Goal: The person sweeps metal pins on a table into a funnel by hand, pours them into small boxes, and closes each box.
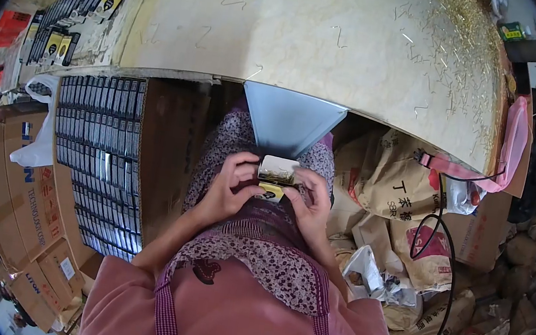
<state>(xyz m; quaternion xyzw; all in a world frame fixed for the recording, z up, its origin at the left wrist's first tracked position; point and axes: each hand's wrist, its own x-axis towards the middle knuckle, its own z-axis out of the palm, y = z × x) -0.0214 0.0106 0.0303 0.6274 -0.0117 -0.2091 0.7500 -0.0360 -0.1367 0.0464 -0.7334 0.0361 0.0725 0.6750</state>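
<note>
Over my lap I hold a small black and yellow cardboard box (271,193) with its white-lined lid standing up. Thin gold-coloured bent wire pieces (276,176) show inside it. My left hand (231,184) grips the box's left side, thumb at the front. On the right side, my right hand (312,198) closes round it with the thumb near the front corner. Just beyond my hands, a light blue metal tray (293,122) slopes down from the table edge toward my lap.
Loose gold wire pieces (459,50) lie heaped on the table (327,11) at the right, a few scattered elsewhere. At my left, a carton (162,154) holds rows of small dark boxes (102,127). More boxes (104,0) stand at back left. Paper sacks (400,184) and a black cable (448,283) are at right.
</note>
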